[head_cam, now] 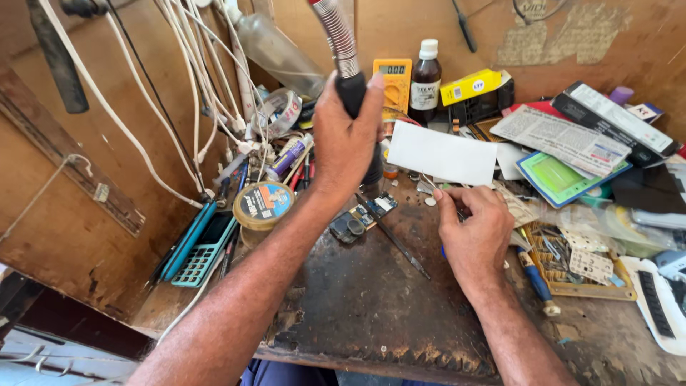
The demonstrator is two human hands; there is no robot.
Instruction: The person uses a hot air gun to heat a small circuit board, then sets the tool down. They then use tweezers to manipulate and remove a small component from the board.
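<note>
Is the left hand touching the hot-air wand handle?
Touching. The head view shows the left hand wrapped around the black wand handle, with the fingers closed over it below the metal hose.

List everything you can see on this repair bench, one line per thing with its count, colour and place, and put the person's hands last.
hot-air tool: 1, black grip with silver coiled hose, upright at centre
circuit boards: about 2, dark, on the bench below the tool
tweezers: 1, dark metal, lying slantwise at centre
multimeter: 1, yellow, against the back wall
bottle: 1, brown with white cap, beside the multimeter
white card: 1, white, behind the right hand
round tin: 1, blue and orange lid, left of centre
calculator: 1, teal, left edge
cables: several, white, hanging at left
workbench: 1, dark scorched wood
left hand: gripping the hot-air tool
right hand: resting on the bench, pinching something too small to tell
</note>
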